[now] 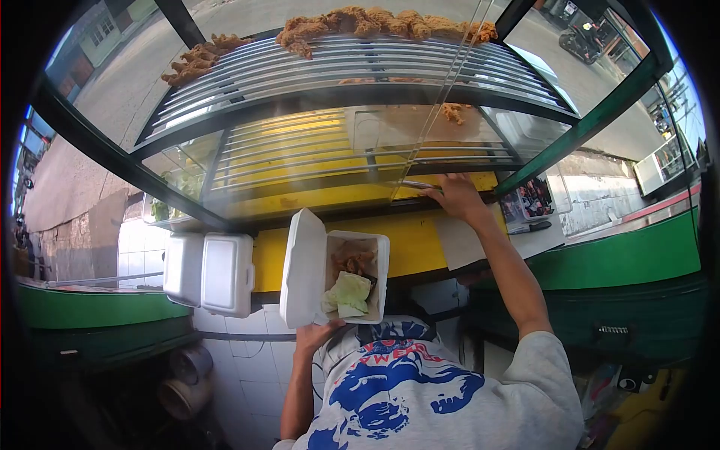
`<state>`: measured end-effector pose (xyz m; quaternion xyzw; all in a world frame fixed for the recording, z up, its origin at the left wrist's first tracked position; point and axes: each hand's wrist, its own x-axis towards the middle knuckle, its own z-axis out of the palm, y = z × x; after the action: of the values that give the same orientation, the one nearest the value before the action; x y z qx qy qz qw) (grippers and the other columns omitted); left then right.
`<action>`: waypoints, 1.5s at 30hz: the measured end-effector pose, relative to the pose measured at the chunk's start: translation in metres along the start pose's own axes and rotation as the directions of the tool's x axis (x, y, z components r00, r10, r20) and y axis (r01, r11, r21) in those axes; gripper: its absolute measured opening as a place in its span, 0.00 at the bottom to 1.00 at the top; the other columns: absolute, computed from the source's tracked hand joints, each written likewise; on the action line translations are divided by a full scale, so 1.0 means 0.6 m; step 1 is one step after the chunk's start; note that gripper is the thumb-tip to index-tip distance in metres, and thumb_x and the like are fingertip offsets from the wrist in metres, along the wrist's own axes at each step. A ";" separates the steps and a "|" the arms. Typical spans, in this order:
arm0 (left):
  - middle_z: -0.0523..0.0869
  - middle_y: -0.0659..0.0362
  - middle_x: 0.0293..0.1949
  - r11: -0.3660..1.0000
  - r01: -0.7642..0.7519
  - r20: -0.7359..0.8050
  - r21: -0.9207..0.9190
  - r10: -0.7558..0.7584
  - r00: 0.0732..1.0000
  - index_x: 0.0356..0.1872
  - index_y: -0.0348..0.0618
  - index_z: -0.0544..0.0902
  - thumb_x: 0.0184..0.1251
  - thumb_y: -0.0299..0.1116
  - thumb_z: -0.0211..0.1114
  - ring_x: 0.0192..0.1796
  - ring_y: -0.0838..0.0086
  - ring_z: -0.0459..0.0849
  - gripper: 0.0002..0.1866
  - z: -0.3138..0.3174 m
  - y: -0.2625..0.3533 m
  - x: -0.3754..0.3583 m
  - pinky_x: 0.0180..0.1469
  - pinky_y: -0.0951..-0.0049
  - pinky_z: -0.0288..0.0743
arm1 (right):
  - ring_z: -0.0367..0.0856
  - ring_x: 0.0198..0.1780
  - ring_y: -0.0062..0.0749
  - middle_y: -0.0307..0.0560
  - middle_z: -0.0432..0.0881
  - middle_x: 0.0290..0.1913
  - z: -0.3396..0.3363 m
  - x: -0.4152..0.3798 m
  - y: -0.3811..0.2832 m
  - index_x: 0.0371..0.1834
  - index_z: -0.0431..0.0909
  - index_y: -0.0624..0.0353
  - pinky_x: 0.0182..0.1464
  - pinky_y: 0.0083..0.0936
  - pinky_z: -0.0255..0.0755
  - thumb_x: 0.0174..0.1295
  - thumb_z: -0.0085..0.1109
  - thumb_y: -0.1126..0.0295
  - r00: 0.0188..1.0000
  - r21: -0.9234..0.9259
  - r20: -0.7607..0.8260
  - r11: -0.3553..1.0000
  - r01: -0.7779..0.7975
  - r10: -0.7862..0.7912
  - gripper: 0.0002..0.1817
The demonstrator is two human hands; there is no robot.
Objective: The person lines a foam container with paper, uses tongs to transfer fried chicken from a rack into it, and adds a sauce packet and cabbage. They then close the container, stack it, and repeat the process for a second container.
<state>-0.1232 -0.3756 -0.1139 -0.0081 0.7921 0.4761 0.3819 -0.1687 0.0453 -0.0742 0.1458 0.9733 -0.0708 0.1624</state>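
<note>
My left hand (319,335) grips the near bottom edge of an open white foam takeaway box (382,281), its lid standing up on the left. Inside the box lie pieces of fried chicken (354,260) and, nearer me, a pale green lettuce leaf (349,291) with a small white piece by it. My right hand (459,196) reaches forward to the lower opening of the glass display case. Its fingers are closed around the end of a slim metal utensil, apparently tongs (418,184); the fingertips are partly hidden.
Fried chicken (375,24) lines the upper slatted rack (322,71). A single piece (453,113) lies lower down. Closed foam boxes (227,274) stand left on the yellow counter (412,244). Brown paper (459,244) and a dark-handled knife (530,227) lie right. Greens (161,208) sit far left.
</note>
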 end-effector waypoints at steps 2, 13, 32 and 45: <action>0.81 0.48 0.55 0.995 -0.049 -0.058 -0.087 0.044 0.997 0.56 0.32 0.76 0.33 0.36 0.84 0.59 0.60 0.78 0.42 0.009 -0.014 -0.003 0.63 0.62 0.69 | 0.71 0.64 0.48 0.54 0.70 0.66 -0.002 0.019 -0.006 0.65 0.68 0.63 0.63 0.41 0.66 0.64 0.56 0.45 0.937 0.055 0.343 0.995 -0.084 0.060 0.36; 0.85 0.48 0.49 0.992 -0.123 -0.110 -0.038 0.118 0.987 0.51 0.32 0.79 0.32 0.41 0.87 0.51 0.61 0.83 0.41 0.020 -0.052 -0.003 0.58 0.64 0.74 | 0.74 0.50 0.46 0.49 0.79 0.49 0.101 -0.054 -0.119 0.54 0.76 0.63 0.57 0.41 0.66 0.57 0.62 0.67 0.647 0.188 -0.735 0.857 0.481 -0.202 0.21; 0.87 0.49 0.42 0.968 -0.211 -0.039 0.138 0.218 0.975 0.43 0.30 0.82 0.38 0.37 0.85 0.46 0.63 0.86 0.31 0.004 -0.080 0.011 0.52 0.64 0.79 | 0.63 0.58 0.36 0.36 0.73 0.58 -0.139 0.005 -0.321 0.56 0.78 0.35 0.54 0.41 0.52 0.54 0.61 0.72 0.079 0.046 -0.997 0.898 0.437 0.013 0.24; 0.84 0.48 0.46 0.989 -0.140 -0.118 0.041 0.144 0.983 0.49 0.29 0.79 0.35 0.34 0.86 0.48 0.61 0.83 0.37 0.022 -0.072 0.004 0.56 0.63 0.75 | 0.62 0.58 0.38 0.37 0.71 0.55 -0.156 -0.044 -0.161 0.49 0.78 0.41 0.54 0.41 0.53 0.41 0.66 0.73 0.104 -0.010 -0.994 0.968 0.252 -0.037 0.27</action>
<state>-0.1006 -0.3880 -0.1509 0.0258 0.8201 0.4876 0.2985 -0.2017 -0.0357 0.0310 0.0727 0.8349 -0.0505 -0.5433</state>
